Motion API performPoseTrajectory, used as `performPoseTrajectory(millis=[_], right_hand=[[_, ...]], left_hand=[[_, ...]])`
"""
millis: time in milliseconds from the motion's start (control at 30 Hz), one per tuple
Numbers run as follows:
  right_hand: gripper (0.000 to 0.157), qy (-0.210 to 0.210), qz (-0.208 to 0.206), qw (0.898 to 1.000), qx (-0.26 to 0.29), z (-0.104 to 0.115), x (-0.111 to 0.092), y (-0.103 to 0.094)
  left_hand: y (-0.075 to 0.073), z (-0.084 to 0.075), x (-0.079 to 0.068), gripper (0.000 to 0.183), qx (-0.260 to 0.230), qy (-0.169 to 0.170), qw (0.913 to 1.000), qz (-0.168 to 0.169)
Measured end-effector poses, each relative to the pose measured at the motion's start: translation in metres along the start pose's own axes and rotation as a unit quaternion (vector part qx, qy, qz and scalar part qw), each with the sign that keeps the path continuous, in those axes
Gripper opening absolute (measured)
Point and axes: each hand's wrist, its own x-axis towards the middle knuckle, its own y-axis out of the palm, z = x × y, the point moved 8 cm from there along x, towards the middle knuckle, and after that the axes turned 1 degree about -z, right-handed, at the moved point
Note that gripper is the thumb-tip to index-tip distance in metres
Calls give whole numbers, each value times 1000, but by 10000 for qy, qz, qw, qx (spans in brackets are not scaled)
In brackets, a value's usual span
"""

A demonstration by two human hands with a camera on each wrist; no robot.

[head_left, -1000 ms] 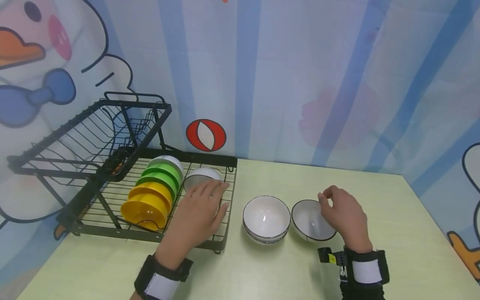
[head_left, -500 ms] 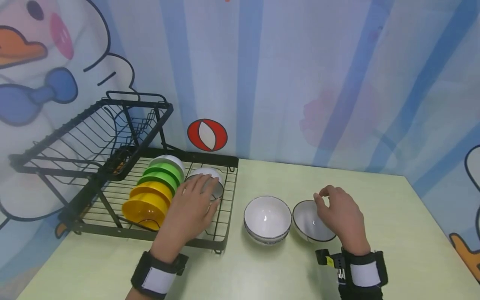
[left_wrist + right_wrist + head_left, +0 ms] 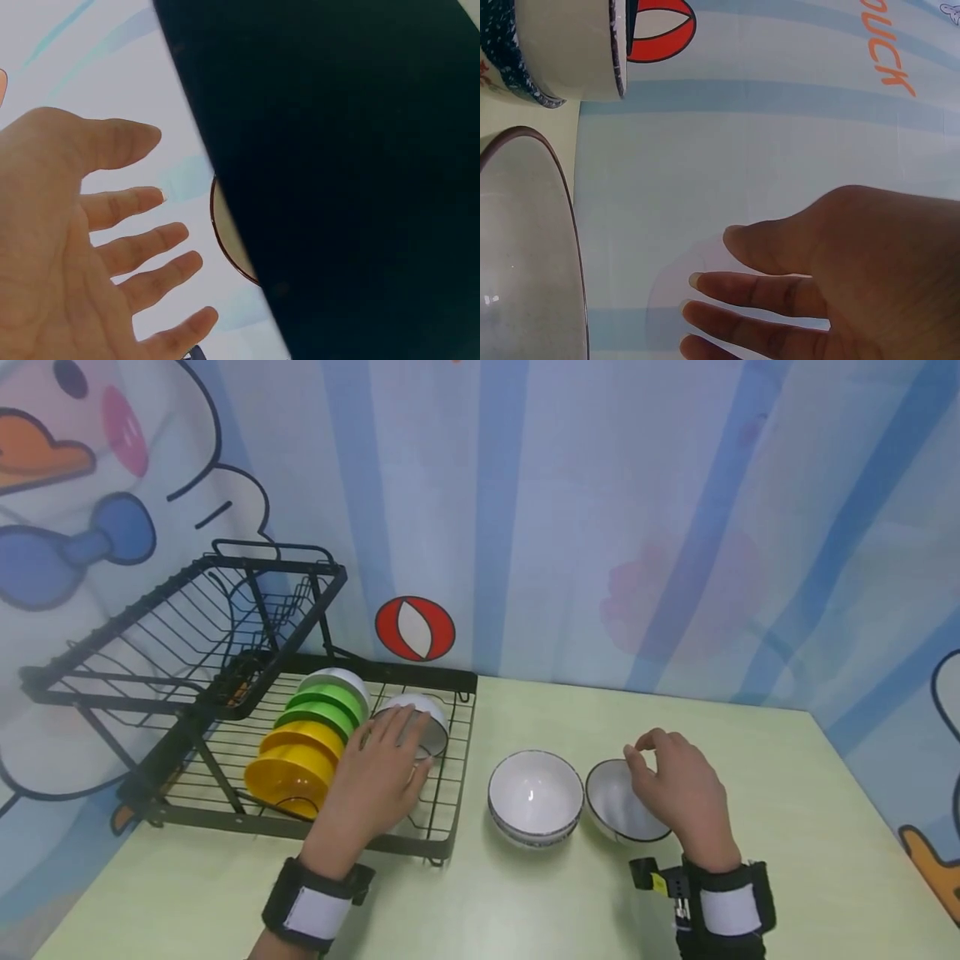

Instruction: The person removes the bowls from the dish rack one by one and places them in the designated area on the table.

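My left hand (image 3: 378, 772) hovers over the lower tier of a black dish rack (image 3: 442, 845), its fingers spread and holding nothing. Just beyond its fingertips a white bowl (image 3: 432, 739) leans on the wires, partly hidden by the hand. In the left wrist view, a curved dark rim of a bowl (image 3: 229, 236) shows apart from the fingers. My right hand (image 3: 684, 785) is held above the right side of a white bowl (image 3: 618, 802) on the table, fingers loosely bent and nothing between them. Left of that bowl stand nested white bowls (image 3: 534, 797) with dark rims.
On the rack, yellow bowls (image 3: 288, 781), green bowls (image 3: 330, 697) and a white bowl (image 3: 348, 678) stand in a row. The rack's upper tier (image 3: 183, 627) rises at the left. A patterned curtain (image 3: 562, 527) hangs behind the pale table (image 3: 780, 760).
My left hand has drawn back leftward and down, uncovering more of the white bowl on the rack. My right hand has shifted slightly left. The bowls have stayed put.
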Motion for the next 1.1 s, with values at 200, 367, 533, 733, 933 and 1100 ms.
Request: performPoseTrajectory(millis=[200,367,533,733,933,1100], right_hand=[[34,7,-35,10000,12,-2,0,-5],[34,-4,-13,10000,23,-3,0,-8],[34,-3,20,10000,50,-3,0,-9],[34,-3,41,10000,73,-2,1,-9],[33,-110,-29,9999,126,-1,1,-7],[33,-73,-4,9999,124,-3,-2,-4]], left_hand=[[3,4,3,60,-55,-5,10000,-5],[4,5,6,61,-72,47,10000,-30],[6,8,8,61,-116,37,9999,-17],[6,12,9,60,-118,22,9999,-29],[7,15,9,59,-161,13,9999,25],[10,18,9,58,-247,81,9994,210]])
